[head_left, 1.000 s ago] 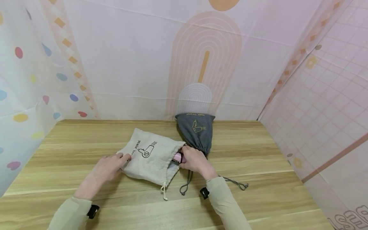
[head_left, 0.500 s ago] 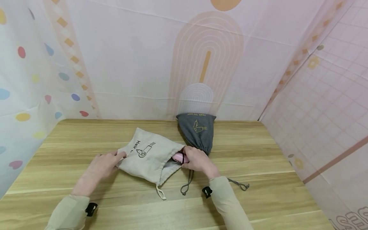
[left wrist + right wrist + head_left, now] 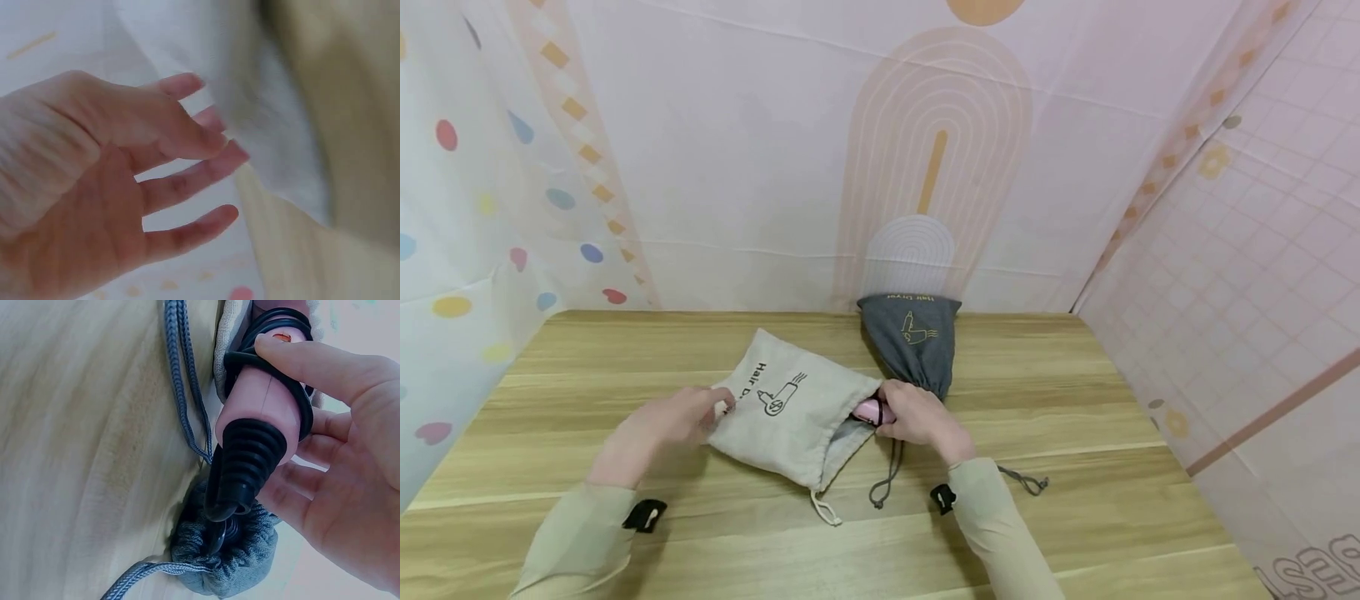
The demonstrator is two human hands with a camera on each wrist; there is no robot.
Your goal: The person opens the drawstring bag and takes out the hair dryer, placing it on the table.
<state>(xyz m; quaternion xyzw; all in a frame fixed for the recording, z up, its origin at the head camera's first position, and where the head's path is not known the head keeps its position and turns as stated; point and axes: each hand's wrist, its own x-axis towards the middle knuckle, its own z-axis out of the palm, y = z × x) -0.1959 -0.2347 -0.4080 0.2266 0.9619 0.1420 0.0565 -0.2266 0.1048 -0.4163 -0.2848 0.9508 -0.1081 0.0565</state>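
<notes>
Table: wood-grain table (image 3: 760, 550), its far edge against a pale hanging cloth (image 3: 737, 150), printed with pink arches.
Pale bag: the pale bag (image 3: 793, 408) lies flat a little left of the table's middle, its mouth gaping toward the right edge; black lettering and a line drawing of a hair dryer are on top.
Pale cord: 1 pale drawstring (image 3: 824, 510) trails from the mouth toward the table's near edge.
Pink handle: the pink handle (image 3: 871, 410) pokes out of the pale bag's mouth, the rest hidden in the cloth; a black cord (image 3: 240, 359) is wound around it, beside an orange switch (image 3: 282, 337), and a black ribbed sleeve (image 3: 253, 456) covers its end.
Right hand: the right hand (image 3: 917, 417) grips the pink handle, thumb pressed on top and fingers curled around the other side.
Left hand: the left hand (image 3: 677, 415) is at the pale bag's left corner, fingers parted and loosely bent, tips at the cloth; whether it pinches any cannot be told.
Dark bag: the dark gray bag (image 3: 917, 342) lies at the table's far edge, right of the middle, its gathered neck just beyond the right hand; yellow lettering reads "Hair Dryer".
Gray cords: 2 loops, 1 gray loop (image 3: 891, 475) left of the right wrist and 1 further gray loop (image 3: 1026, 478) toward the right edge.
Wrists: 2 black straps, a left strap (image 3: 645, 516) and a right strap (image 3: 942, 498), near the sleeve cuffs.
</notes>
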